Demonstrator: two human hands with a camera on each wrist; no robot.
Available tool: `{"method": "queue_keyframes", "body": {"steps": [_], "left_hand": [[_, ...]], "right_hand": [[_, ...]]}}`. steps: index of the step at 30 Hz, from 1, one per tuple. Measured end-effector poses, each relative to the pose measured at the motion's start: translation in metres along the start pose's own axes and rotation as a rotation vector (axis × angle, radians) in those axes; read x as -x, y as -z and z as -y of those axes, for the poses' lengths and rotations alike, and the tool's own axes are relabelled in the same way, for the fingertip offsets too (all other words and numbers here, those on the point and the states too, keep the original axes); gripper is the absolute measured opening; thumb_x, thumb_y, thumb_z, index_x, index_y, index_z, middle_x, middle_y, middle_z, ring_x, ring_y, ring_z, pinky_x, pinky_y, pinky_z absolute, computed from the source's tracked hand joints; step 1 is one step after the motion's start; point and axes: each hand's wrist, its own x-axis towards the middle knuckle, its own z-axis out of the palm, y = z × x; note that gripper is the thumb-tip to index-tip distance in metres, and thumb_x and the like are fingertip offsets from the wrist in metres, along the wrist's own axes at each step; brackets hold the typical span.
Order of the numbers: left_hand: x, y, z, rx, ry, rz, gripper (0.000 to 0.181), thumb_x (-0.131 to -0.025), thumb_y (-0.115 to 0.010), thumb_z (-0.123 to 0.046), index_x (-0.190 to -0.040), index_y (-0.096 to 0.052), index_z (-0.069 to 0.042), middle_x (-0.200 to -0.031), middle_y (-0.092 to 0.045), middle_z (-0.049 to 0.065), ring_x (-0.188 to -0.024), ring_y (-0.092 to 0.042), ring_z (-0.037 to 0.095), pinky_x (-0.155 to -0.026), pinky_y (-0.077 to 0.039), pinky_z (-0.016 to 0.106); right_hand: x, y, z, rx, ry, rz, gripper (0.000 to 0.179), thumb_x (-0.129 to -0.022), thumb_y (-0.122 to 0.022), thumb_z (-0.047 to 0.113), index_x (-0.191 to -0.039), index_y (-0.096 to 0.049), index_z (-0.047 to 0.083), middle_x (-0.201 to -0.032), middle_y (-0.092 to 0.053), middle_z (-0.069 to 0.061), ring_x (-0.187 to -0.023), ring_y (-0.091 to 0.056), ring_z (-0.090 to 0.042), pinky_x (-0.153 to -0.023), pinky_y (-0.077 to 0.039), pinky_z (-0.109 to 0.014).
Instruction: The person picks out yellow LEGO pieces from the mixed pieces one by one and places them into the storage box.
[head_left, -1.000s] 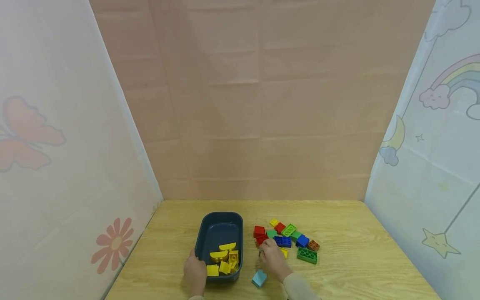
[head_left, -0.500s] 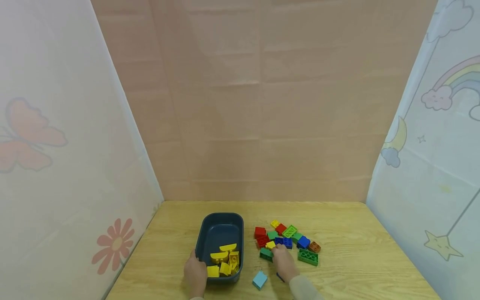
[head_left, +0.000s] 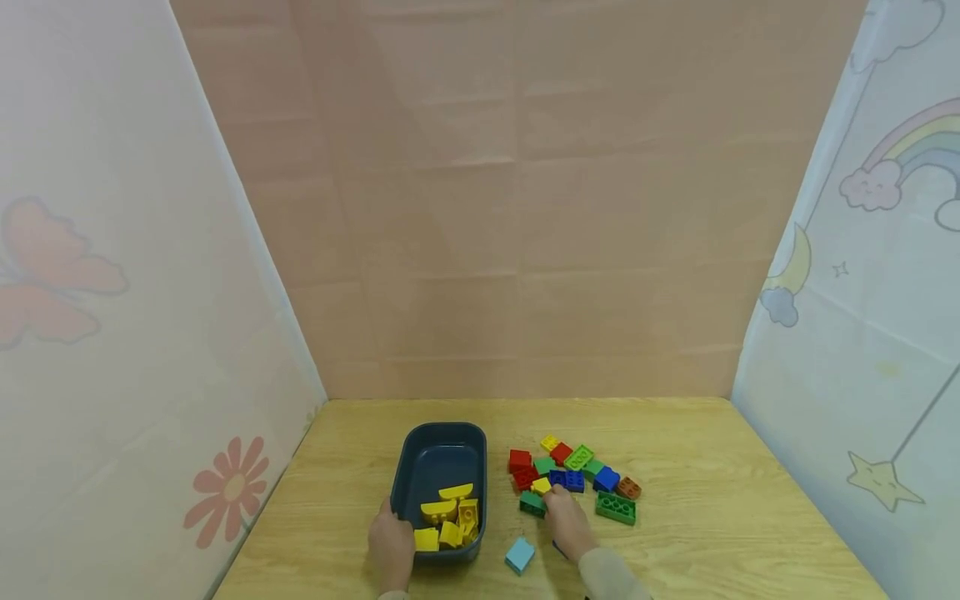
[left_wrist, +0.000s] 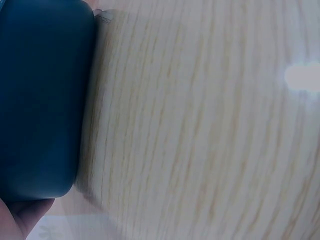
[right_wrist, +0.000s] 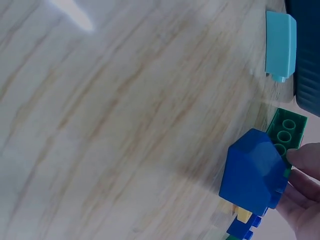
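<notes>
My left hand [head_left: 392, 546] grips the left side of a dark blue plastic bin [head_left: 480, 475]; in the left wrist view a fingertip [left_wrist: 37, 211] shows at the bin's edge. Inside the bin lie several yellow toy bricks [head_left: 438, 512]. My right hand [head_left: 568, 527] is down in the brick pile, its fingers and thumb curled on a yellow brick [head_left: 541, 486], which they partly cover. Touching distance away is a dark green brick [head_left: 532, 503]. A blue sloped brick [right_wrist: 254, 172] stands close under the right wrist and hides the fingertips in the right wrist view.
A light blue brick [head_left: 519, 555] lies between bin and right hand. Beyond are red bricks [head_left: 520, 461], blue bricks [head_left: 567, 481], a lime brick [head_left: 579, 457] and a brown brick [head_left: 628, 487]. A long green brick [head_left: 616, 508] lies right of the hand.
My right hand has shifted right, from the dark green brick onto the yellow brick, uncovering the green one, and has stayed there for the last half second. The left hand and bin have not moved.
</notes>
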Motion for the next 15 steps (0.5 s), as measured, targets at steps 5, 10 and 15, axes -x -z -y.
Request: {"method": "queue_keyframes", "body": {"steps": [5,10,15], "left_hand": [[0.001,0.001,-0.001,0.002,0.015,0.012,0.045,-0.076,-0.052,0.010,-0.120,-0.044,0.015,-0.106,-0.056,0.030,-0.096,-0.054,0.042,-0.075,-0.046,0.050],[-0.001,0.000,0.000,0.010,0.017,0.005,0.046,-0.076,-0.052,0.009,-0.121,-0.044,0.014,-0.106,-0.056,0.029,-0.096,-0.055,0.041,-0.076,-0.046,0.050],[-0.003,-0.002,0.000,0.008,0.022,-0.002,0.046,-0.076,-0.051,0.009,-0.122,-0.044,0.013,-0.106,-0.057,0.029,-0.096,-0.055,0.040,-0.076,-0.046,0.050]], "right_hand": [[0.003,0.001,-0.002,0.007,0.064,-0.067,0.011,-0.068,-0.067,-0.010,-0.075,-0.065,-0.001,-0.072,-0.050,-0.003,-0.066,-0.055,-0.019,-0.055,-0.049,-0.027],[0.005,0.006,-0.001,-0.021,0.126,-0.173,0.012,-0.067,-0.067,-0.011,-0.074,-0.065,-0.001,-0.073,-0.052,-0.004,-0.068,-0.056,-0.020,-0.057,-0.050,-0.026],[0.008,0.011,-0.002,-0.052,0.144,-0.175,0.012,-0.068,-0.068,-0.010,-0.076,-0.065,-0.001,-0.076,-0.055,-0.005,-0.070,-0.057,-0.021,-0.058,-0.050,-0.026]]}}
